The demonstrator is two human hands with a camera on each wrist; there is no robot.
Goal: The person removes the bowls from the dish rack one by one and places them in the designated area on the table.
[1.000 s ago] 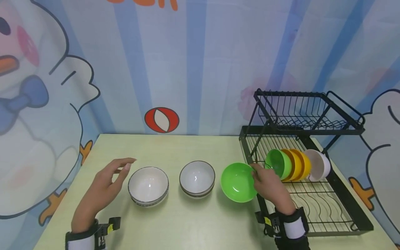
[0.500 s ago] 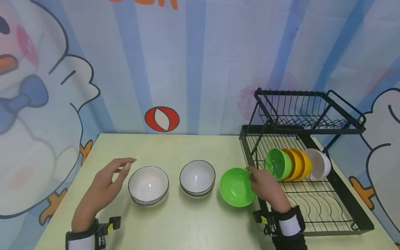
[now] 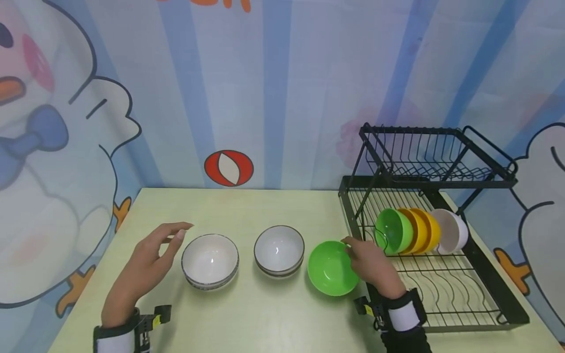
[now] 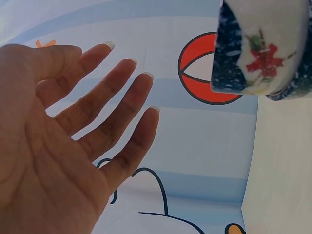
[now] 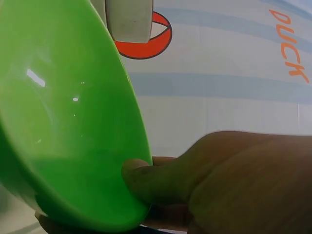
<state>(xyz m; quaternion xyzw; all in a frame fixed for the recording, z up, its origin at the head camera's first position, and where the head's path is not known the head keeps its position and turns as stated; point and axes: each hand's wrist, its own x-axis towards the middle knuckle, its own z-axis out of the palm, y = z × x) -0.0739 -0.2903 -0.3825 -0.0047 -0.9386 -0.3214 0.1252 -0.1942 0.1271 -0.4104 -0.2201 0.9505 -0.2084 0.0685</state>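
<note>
My right hand (image 3: 372,264) pinches the right rim of a green bowl (image 3: 332,272), thumb inside and fingers underneath, as the right wrist view shows. The bowl faces up, just left of the rack. My left hand (image 3: 150,264) hovers beside a stack of white bowls (image 3: 210,260) with dark rims; it holds nothing. In the left wrist view its fingers (image 4: 139,129) are spread and relaxed, and the outside of the nearby bowls (image 4: 265,61) shows a red flower and blue patches. A second white bowl stack (image 3: 279,250) stands between that stack and the green bowl.
A black two-tier dish rack (image 3: 441,269) occupies the right of the table (image 3: 247,318). On its lower tier stand another green bowl (image 3: 393,230), yellow bowls (image 3: 423,230) and a white bowl (image 3: 451,231), on their sides in a row. A printed backdrop (image 3: 273,98) hangs behind the table.
My right hand has moved the green bowl slightly left and toward me, away from the rack. The left hand and the white bowls have stayed in place.
</note>
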